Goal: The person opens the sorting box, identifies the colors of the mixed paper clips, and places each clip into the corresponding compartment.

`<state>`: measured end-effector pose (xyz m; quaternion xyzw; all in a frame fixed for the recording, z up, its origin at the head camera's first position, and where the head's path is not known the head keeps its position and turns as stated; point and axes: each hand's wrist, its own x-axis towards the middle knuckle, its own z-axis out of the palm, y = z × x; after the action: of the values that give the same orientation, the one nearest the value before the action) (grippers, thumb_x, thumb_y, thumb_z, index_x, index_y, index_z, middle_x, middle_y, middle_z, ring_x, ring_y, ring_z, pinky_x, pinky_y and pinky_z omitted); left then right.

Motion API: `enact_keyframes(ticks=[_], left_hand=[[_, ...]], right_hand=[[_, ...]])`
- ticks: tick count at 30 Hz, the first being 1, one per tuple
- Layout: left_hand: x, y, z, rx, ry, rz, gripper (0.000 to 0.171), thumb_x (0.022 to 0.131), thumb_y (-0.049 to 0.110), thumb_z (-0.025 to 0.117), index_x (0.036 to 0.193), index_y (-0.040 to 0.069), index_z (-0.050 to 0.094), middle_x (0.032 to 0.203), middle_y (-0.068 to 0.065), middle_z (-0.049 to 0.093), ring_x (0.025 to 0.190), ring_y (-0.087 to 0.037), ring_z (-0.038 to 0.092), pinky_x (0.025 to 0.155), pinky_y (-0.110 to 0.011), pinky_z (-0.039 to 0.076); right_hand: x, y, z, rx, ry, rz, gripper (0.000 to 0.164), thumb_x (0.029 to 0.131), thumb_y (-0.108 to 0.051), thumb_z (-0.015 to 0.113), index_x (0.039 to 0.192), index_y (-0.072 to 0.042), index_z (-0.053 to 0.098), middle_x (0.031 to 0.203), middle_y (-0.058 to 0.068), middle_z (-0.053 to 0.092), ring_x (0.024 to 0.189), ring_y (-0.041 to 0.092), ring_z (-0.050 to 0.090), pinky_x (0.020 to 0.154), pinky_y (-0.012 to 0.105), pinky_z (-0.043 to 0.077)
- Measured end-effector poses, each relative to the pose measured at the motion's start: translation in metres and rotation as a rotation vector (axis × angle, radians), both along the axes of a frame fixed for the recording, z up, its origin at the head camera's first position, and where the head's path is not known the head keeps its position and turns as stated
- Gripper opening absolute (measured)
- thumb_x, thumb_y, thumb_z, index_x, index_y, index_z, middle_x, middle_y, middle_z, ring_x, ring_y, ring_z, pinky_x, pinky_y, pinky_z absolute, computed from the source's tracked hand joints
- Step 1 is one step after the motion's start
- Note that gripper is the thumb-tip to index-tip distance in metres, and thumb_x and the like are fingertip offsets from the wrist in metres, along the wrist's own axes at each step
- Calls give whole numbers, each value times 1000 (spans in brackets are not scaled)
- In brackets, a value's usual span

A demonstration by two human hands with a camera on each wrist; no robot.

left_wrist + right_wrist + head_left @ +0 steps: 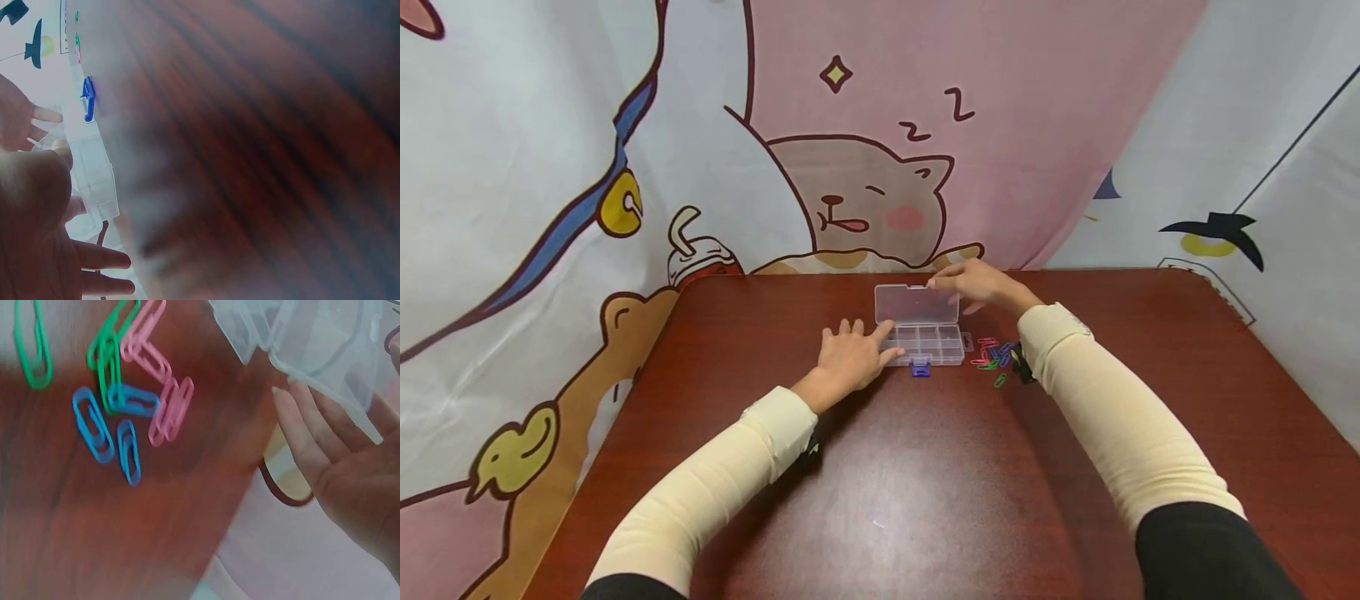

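A clear plastic compartment box [927, 342] stands at the far middle of the table, its lid [916, 304] raised upright. My left hand [850, 357] lies flat beside the box, index finger and thumb touching its left end. My right hand [973, 283] reaches over with straight fingers that touch the lid's top right corner. In the right wrist view the right hand [344, 469] is spread beside the lid [325, 344]. The left wrist view shows my left hand [37, 212] against the box [90, 169] and its blue clasp [89, 98].
Several coloured paper clips [992, 357] lie loose to the right of the box, seen close in the right wrist view as the paper clips [125, 406]. The dark wooden table [925, 483] ends at a cartoon cloth backdrop [850, 167] behind and to both sides.
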<state>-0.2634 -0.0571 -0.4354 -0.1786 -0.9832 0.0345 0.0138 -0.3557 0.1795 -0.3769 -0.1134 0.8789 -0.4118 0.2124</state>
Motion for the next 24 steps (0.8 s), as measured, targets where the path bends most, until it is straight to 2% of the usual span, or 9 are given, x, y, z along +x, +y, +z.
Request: enact_keyframes(ticks=[2,5,10,14,18,24], left_hand=[[1,0,0,-6,4,-1,63,86,68,19,140,37,26,115,-15,51,105,-33,44,78,-52,34],[1,0,-1,-6,7,-8,63,87,68,19,140,37,27,114,-14,52,104,-33,45,77,-51,35],[2,-1,-1,-4,-1,-7,64,86,68,18,141,36,25,112,-14,53,102,-33,46,76,-50,35],[3,0,0,2,-7,-2,63,87,68,20,141,36,26,108,-14,54,99,-32,47,75,-49,35],[2,0,2,12,-8,-1,62,87,67,22,141,36,27,107,-13,55,97,-32,47,74,-49,35],[2,1,1,12,-2,-13,61,88,66,21,140,35,27,104,-13,56,94,-30,49,72,-48,37]], right_hand=[[0,5,6,24,52,-6,50,86,-44,59,124,-11,57,118,13,56,96,27,59,68,45,49],[2,15,15,32,71,-32,44,86,-37,61,119,-7,59,109,14,61,90,27,60,66,43,50],[6,40,28,60,8,-81,40,84,-30,66,108,2,63,88,15,65,78,27,63,61,39,51],[9,66,31,117,-35,-102,39,81,-26,70,101,6,65,83,16,66,71,26,64,61,39,51],[14,92,26,150,-147,-118,41,80,-25,70,100,10,63,86,18,66,75,27,65,67,40,50],[25,117,9,129,-382,-172,40,80,-22,70,104,9,61,80,11,66,78,24,64,76,40,48]])
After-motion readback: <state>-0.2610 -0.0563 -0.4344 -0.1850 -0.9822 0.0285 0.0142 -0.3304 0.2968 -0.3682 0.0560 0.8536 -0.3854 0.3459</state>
